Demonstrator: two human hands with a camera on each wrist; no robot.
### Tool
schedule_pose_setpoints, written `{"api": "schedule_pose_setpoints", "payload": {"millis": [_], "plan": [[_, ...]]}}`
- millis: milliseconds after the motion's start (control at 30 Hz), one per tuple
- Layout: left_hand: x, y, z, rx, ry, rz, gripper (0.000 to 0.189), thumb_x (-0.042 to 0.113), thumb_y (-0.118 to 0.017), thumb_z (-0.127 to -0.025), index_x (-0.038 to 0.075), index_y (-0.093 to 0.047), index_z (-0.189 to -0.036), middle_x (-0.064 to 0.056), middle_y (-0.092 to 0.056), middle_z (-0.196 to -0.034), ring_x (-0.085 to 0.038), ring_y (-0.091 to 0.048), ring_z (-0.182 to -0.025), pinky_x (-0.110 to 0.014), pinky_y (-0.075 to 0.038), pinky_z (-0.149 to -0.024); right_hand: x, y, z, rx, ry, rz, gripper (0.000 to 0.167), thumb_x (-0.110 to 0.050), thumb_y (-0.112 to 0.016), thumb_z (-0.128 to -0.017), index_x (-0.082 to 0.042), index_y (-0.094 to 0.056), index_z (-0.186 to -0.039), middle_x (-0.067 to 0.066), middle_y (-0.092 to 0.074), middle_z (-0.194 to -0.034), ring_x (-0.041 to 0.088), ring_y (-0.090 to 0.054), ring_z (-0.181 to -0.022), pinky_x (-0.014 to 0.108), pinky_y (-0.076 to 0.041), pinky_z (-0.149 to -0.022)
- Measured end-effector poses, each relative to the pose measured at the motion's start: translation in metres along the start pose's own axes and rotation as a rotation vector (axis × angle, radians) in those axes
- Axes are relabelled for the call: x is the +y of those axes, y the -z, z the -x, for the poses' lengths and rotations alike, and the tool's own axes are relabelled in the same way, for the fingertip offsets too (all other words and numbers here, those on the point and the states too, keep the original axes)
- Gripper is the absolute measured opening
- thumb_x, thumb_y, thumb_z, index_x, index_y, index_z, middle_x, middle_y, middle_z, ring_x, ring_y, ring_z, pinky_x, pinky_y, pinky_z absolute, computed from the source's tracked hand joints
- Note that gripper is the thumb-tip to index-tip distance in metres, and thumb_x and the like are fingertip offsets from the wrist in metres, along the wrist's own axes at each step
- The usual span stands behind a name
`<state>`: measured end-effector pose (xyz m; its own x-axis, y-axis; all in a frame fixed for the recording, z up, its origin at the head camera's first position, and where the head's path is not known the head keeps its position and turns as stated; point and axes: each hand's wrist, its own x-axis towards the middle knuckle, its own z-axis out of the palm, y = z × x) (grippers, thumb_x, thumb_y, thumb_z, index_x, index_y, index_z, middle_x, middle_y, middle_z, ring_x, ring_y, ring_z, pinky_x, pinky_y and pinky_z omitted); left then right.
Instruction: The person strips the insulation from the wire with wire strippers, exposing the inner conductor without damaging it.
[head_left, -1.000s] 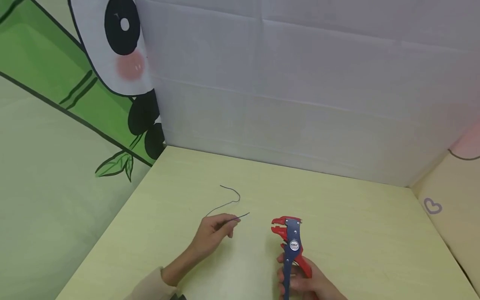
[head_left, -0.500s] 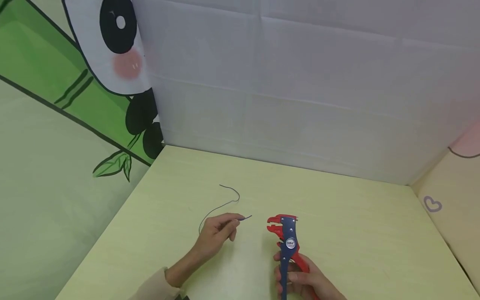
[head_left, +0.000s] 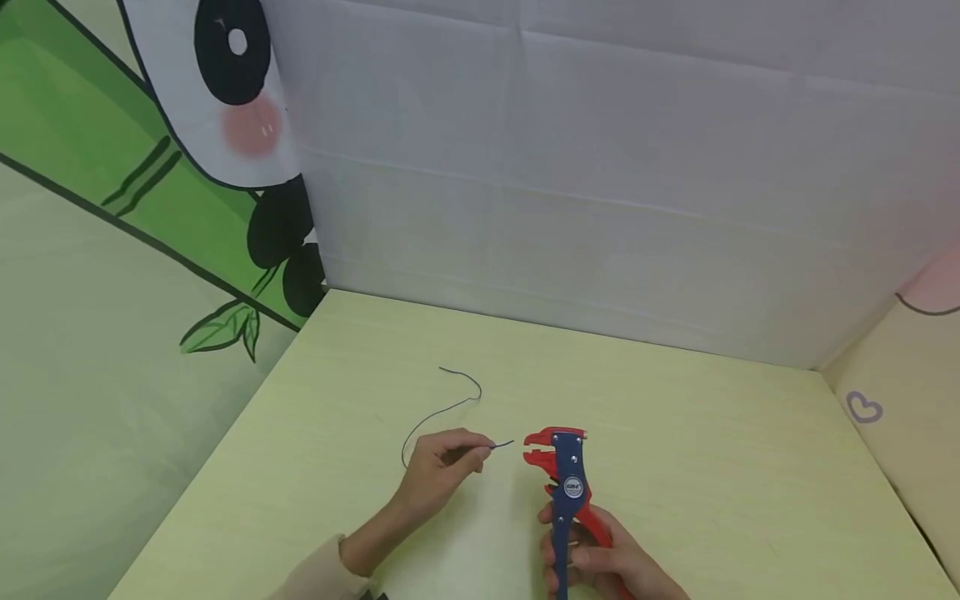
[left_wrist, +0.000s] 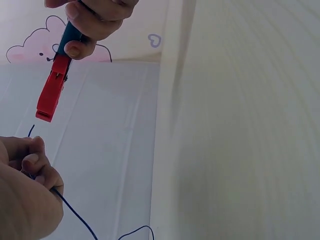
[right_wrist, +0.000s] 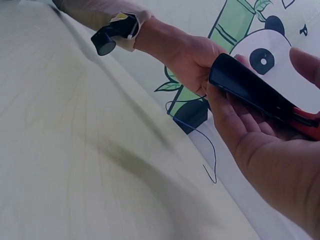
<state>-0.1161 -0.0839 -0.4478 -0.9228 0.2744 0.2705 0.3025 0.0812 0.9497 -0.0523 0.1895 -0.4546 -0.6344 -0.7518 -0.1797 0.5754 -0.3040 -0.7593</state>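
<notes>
A thin blue wire [head_left: 446, 407] is pinched near one end by my left hand [head_left: 438, 471], and its short tip sticks out to the right. The rest of the wire loops behind that hand. My right hand [head_left: 600, 554] grips the handles of a red and blue wire stripper [head_left: 572, 475], held upright. Its red jaws stand apart and face the wire's tip, with a small gap between tip and jaws. In the left wrist view, the wire stripper [left_wrist: 57, 82] points down toward the wire end. In the right wrist view, its dark handle [right_wrist: 250, 87] lies across the palm.
Beneath both hands is a pale yellow tabletop [head_left: 712, 467]. A white wall sheet [head_left: 562, 183] rises at the back edge. On the left stands a panel printed with a panda and bamboo [head_left: 90, 150]. A small camera [right_wrist: 112, 37] sits on the left wrist.
My left hand has moved slightly right with the wire. The right hand has brought the wire stripper left, narrowing the gap to the wire's tip.
</notes>
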Motion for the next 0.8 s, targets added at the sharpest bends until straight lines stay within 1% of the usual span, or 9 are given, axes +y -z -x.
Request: {"api": "schedule_pose_setpoints", "payload": {"millis": [67,133,200,300,433,500,600,733,800], "plan": [[0.001,-0.002,0.0,0.013,0.001,-0.018,0.012,0.005,-0.066,-0.093,0.0,-0.074,-0.101,-0.02,-0.066,-0.077,-0.004,-0.059,-0.067,-0.019,-0.05,-0.059,-0.001,-0.001,0.0,0.002,-0.003,0.012,0.036,-0.014,-0.039,-0.104,-0.012,-0.044,-0.139,0.001,-0.071,-0.114,0.017,-0.07,-0.102,0.041,-0.051,-0.102],[0.002,-0.004,-0.001,0.022,-0.008,-0.025,0.01,0.004,-0.066,-0.093,0.0,-0.072,-0.1,-0.019,-0.066,-0.074,-0.01,-0.06,-0.064,-0.018,-0.047,-0.056,-0.003,-0.002,-0.001,0.009,-0.012,0.021,0.036,-0.014,-0.04,-0.104,-0.01,-0.043,-0.14,0.0,-0.072,-0.113,0.017,-0.071,-0.101,0.041,-0.051,-0.102],[0.003,-0.006,-0.002,0.026,-0.016,-0.021,0.008,0.003,-0.066,-0.092,-0.002,-0.07,-0.098,-0.017,-0.066,-0.072,-0.015,-0.06,-0.062,-0.018,-0.046,-0.054,-0.004,-0.003,-0.001,0.014,-0.021,0.023,0.036,-0.015,-0.04,-0.104,-0.009,-0.041,-0.14,-0.001,-0.072,-0.112,0.016,-0.071,-0.101,0.04,-0.051,-0.102],[0.003,-0.008,-0.002,0.023,-0.017,-0.008,0.007,0.003,-0.067,-0.092,-0.002,-0.069,-0.095,-0.018,-0.065,-0.072,-0.019,-0.061,-0.062,-0.018,-0.046,-0.054,-0.007,-0.004,-0.002,0.005,-0.027,0.013,0.036,-0.016,-0.039,-0.105,-0.008,-0.04,-0.14,-0.001,-0.072,-0.113,0.016,-0.071,-0.102,0.039,-0.051,-0.104],[0.003,-0.011,-0.003,0.012,-0.01,-0.006,0.007,0.003,-0.067,-0.092,-0.003,-0.069,-0.094,-0.019,-0.065,-0.071,-0.02,-0.061,-0.062,-0.018,-0.045,-0.054,-0.008,-0.004,-0.002,-0.014,-0.013,0.011,0.034,-0.016,-0.039,-0.105,-0.01,-0.043,-0.139,0.0,-0.072,-0.114,0.016,-0.071,-0.102,0.038,-0.051,-0.104],[0.003,-0.013,-0.003,0.003,-0.01,-0.004,0.006,0.002,-0.067,-0.091,-0.003,-0.069,-0.093,-0.019,-0.064,-0.071,-0.024,-0.061,-0.062,-0.018,-0.044,-0.053,-0.007,-0.003,-0.002,-0.026,-0.003,0.014,0.034,-0.014,-0.039,-0.105,-0.011,-0.044,-0.138,0.0,-0.072,-0.114,0.016,-0.071,-0.102,0.038,-0.051,-0.103],[0.002,-0.016,-0.003,-0.008,0.01,-0.012,0.007,0.004,-0.066,-0.092,-0.003,-0.069,-0.094,-0.019,-0.064,-0.071,-0.026,-0.06,-0.063,-0.017,-0.044,-0.054,-0.006,0.0,-0.002,-0.033,0.001,0.024,0.035,-0.012,-0.039,-0.104,-0.011,-0.045,-0.138,0.001,-0.072,-0.114,0.016,-0.071,-0.101,0.037,-0.052,-0.102],[0.003,-0.019,-0.005,-0.019,0.05,-0.037,0.01,0.008,-0.066,-0.094,-0.001,-0.069,-0.096,-0.017,-0.066,-0.073,-0.025,-0.06,-0.064,-0.017,-0.045,-0.056,-0.004,0.003,-0.003,-0.039,0.004,0.036,0.036,-0.01,-0.04,-0.103,-0.01,-0.044,-0.138,0.001,-0.072,-0.113,0.015,-0.071,-0.1,0.035,-0.052,-0.102],[0.003,-0.02,-0.005,-0.024,0.062,-0.045,0.011,0.01,-0.066,-0.095,0.0,-0.069,-0.097,-0.017,-0.066,-0.074,-0.022,-0.06,-0.065,-0.017,-0.046,-0.057,-0.003,0.005,-0.003,-0.052,0.008,0.029,0.035,-0.009,-0.04,-0.103,-0.01,-0.045,-0.138,0.001,-0.072,-0.113,0.015,-0.071,-0.1,0.035,-0.051,-0.103]]}}
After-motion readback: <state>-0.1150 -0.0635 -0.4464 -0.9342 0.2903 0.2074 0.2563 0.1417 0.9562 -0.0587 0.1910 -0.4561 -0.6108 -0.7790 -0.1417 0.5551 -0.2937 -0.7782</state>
